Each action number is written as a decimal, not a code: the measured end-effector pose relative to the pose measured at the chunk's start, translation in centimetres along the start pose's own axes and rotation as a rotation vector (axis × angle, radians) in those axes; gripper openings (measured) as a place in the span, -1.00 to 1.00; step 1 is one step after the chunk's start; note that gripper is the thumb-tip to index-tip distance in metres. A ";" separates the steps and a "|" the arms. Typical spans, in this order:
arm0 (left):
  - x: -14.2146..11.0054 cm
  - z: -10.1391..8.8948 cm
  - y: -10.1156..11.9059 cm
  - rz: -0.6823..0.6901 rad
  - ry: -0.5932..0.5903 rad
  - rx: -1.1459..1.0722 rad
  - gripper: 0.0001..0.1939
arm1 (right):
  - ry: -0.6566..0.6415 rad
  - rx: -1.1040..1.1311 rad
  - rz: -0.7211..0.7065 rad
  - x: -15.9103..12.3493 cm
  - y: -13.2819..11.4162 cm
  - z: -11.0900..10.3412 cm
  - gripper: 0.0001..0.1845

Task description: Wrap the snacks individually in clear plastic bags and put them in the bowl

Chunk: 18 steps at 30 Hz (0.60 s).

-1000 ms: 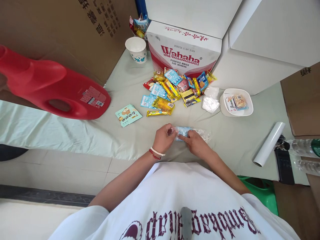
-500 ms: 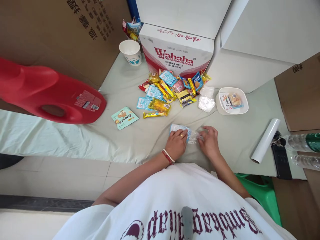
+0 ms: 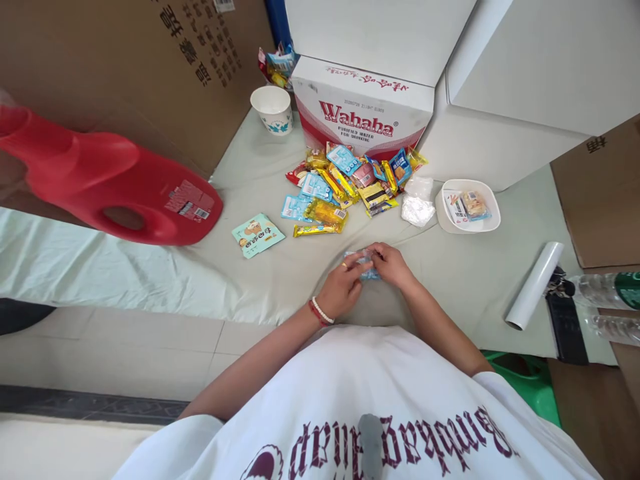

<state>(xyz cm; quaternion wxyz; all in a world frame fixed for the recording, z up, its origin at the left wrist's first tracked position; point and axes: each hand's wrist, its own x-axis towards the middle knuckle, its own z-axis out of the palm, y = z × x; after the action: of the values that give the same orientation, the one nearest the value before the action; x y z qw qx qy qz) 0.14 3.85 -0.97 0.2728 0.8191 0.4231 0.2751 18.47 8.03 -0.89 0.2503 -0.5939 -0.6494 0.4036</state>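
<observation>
A small blue-and-white packet with clear plastic film about it lies on the cloth-covered surface close in front of me, partly hidden by my fingers. My left hand, with a ring and bracelets at the wrist, grips the packet's left side with bent fingers. From the right, my right hand pinches the film at the packet's upper right edge, its fingertips almost meeting the left ones. Beyond the hands is a pile of snack packets. A mint-green pouch lies to the left.
White folded wads lie beside a white plastic tub holding packets. A red jug, paper cup and Wahaha carton stand around the back and left. At right are a white roll, black phone-like object and bottles.
My right hand has moved left and in, bringing the stretched film over the packet. My left hand has shifted slightly left and its fingers have bent. The view has tilted a little.
</observation>
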 end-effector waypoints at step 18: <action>4.4 -0.6 1.7 -0.626 0.069 -0.050 -0.83 | -0.020 -0.126 -0.374 -5.3 -1.9 -0.3 -0.45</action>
<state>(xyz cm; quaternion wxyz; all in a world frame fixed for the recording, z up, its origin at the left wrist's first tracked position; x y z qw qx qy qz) 2.80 6.83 1.55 0.3497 0.6324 0.6567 0.2158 18.58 2.99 1.62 0.2770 -0.4734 -0.7747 0.3145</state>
